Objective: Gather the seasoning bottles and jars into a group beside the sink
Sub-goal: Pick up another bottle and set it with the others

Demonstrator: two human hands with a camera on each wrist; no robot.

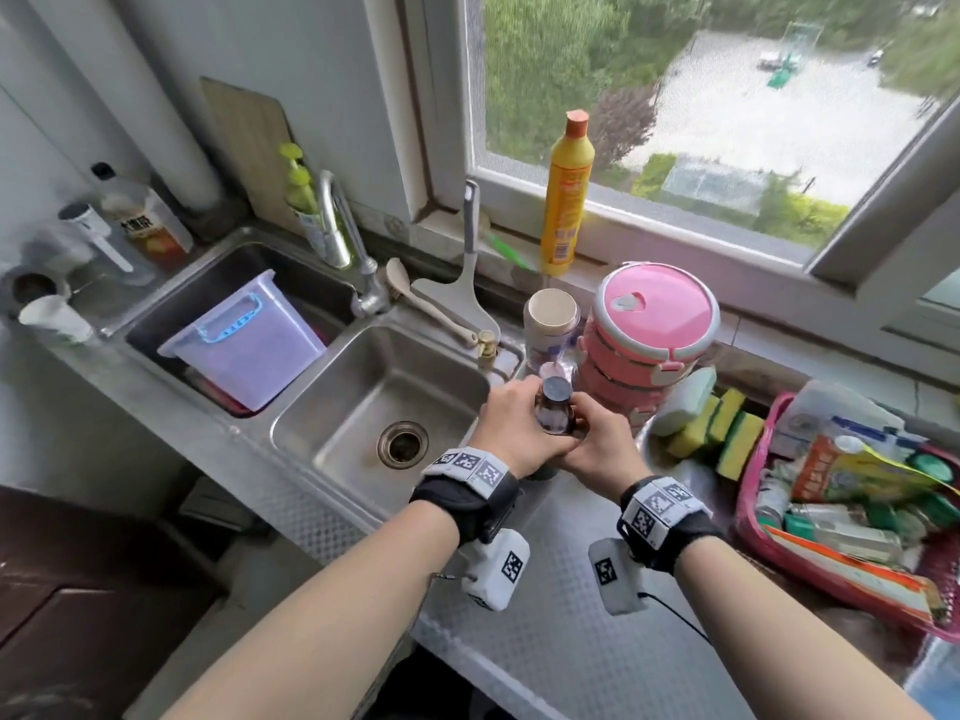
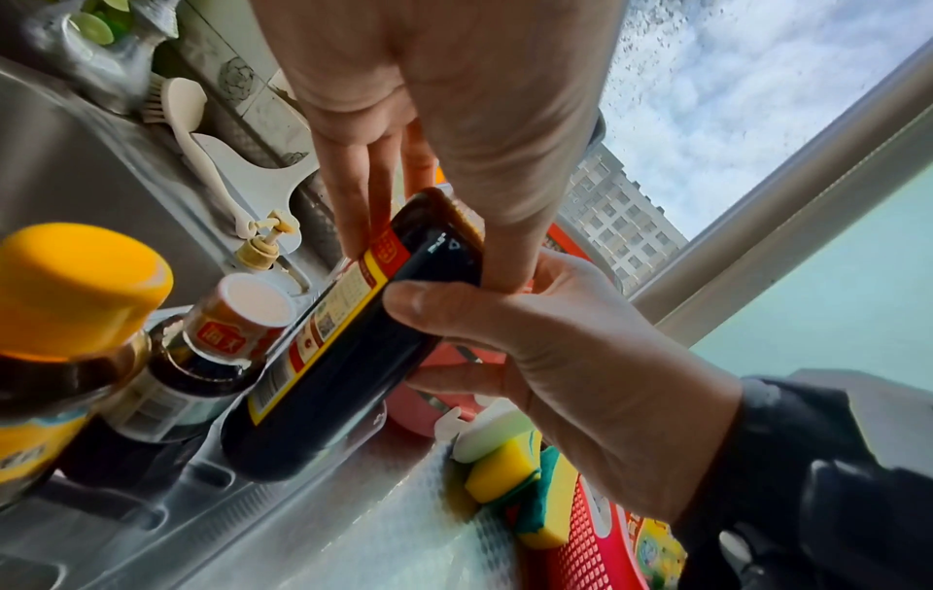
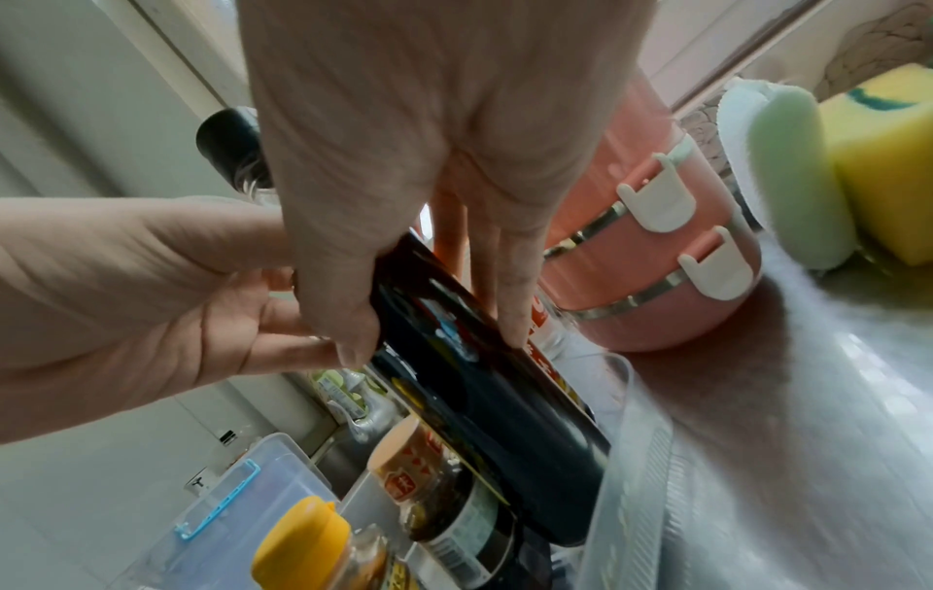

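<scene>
Both hands hold one dark sauce bottle [image 1: 555, 414] with a red and yellow label, just right of the sink [image 1: 358, 366]. My left hand [image 1: 524, 415] grips it from the left and my right hand [image 1: 587, 426] from the right. In the left wrist view the dark bottle [image 2: 353, 343] leans, its base near the counter, with my left hand [image 2: 429, 255] curled round its upper part. Beside it stand a white-capped bottle [image 2: 237, 319] and a yellow-capped bottle [image 2: 76, 287]. The right wrist view shows my right hand [image 3: 436, 343] round the dark bottle [image 3: 485, 383].
A beige-lidded jar [image 1: 551, 317] and a pink stacked lunch box [image 1: 649, 335] stand just behind the hands. Sponges [image 1: 717, 428] and a full pink basket [image 1: 831, 511] lie to the right. A lilac plastic box [image 1: 244, 345] sits in the left basin. More bottles [image 1: 140, 215] stand far left.
</scene>
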